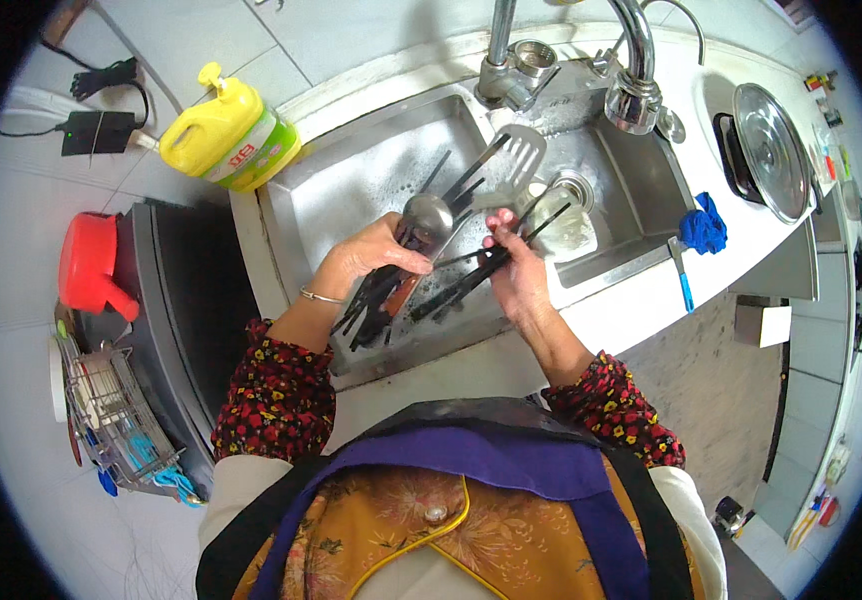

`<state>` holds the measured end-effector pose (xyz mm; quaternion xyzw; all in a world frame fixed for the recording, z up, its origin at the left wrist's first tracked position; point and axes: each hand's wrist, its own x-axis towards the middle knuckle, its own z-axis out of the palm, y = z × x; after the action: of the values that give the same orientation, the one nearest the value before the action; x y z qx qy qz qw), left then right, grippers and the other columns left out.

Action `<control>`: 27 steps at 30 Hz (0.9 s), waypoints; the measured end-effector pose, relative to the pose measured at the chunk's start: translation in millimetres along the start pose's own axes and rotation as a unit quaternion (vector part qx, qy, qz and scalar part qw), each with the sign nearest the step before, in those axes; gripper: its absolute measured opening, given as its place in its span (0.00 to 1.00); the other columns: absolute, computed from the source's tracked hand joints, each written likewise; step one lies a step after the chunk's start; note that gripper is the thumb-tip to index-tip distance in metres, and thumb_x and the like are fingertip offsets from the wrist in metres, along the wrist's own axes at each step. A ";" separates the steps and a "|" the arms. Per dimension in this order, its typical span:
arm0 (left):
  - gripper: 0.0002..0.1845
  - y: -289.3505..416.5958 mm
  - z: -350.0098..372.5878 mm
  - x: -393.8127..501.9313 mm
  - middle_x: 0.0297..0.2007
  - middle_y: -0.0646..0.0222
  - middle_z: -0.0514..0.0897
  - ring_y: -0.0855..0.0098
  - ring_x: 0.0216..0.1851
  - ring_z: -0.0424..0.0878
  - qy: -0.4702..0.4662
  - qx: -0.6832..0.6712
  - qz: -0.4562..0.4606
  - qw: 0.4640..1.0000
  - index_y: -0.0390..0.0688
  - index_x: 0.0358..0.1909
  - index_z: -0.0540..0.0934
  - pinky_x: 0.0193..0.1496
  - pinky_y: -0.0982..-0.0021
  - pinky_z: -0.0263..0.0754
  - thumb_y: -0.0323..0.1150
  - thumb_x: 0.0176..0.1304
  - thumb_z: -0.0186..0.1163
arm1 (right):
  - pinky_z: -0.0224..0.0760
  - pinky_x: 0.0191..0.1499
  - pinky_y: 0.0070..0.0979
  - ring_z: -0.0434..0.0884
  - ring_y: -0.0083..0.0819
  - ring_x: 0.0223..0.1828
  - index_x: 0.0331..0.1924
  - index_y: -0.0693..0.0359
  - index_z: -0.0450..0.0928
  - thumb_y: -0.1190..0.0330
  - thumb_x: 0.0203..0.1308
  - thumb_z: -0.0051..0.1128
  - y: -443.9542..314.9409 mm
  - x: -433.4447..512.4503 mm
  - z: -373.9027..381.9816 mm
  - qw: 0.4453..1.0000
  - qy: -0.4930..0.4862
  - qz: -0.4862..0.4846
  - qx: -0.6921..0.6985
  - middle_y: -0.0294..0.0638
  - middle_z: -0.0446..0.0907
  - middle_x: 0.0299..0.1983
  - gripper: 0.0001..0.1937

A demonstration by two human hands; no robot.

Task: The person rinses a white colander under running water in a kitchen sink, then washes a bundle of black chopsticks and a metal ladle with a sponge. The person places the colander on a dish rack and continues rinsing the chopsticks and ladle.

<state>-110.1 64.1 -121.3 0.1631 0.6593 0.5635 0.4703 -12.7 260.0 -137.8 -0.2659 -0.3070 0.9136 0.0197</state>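
Over the large basin of a steel double sink (292, 247), my left hand (375, 251) grips a bundle of dark chopsticks and utensils, among them a metal ladle (429, 217) with its bowl upward. My right hand (517, 274) is closed around several black chopsticks (461, 291), which point down to the left and up to the right. Beyond the hands, a slotted metal spatula (525, 154) lies near the divider. A pale, translucent item (566, 229), its kind unclear, rests beside the drain in the small basin. Suds and water droplets cover the large basin's floor.
Chrome faucets (633, 101) rise behind the sink. A yellow detergent bottle (228, 139) stands at the back left. On the right counter are a blue cloth (703, 223), a blue-handled tool (682, 277) and a pot with a glass lid (770, 154). A red dipper (90, 262) sits farther left.
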 end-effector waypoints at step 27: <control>0.16 -3.1 10.0 -12.3 0.23 0.72 0.79 0.79 0.26 0.73 0.035 0.083 0.025 0.996 0.37 0.30 0.79 0.34 0.76 0.68 0.33 0.38 0.71 | 0.56 0.24 0.12 0.65 0.16 0.22 0.33 0.64 0.76 0.72 0.49 0.63 -49.5 25.0 1.0 0.986 0.120 -0.110 -0.022 0.33 0.77 0.28 0.09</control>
<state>-94.8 59.9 -118.0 0.1981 0.7156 0.5239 0.4174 -41.0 304.5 -120.7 -0.3382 -0.3500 0.8604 0.1513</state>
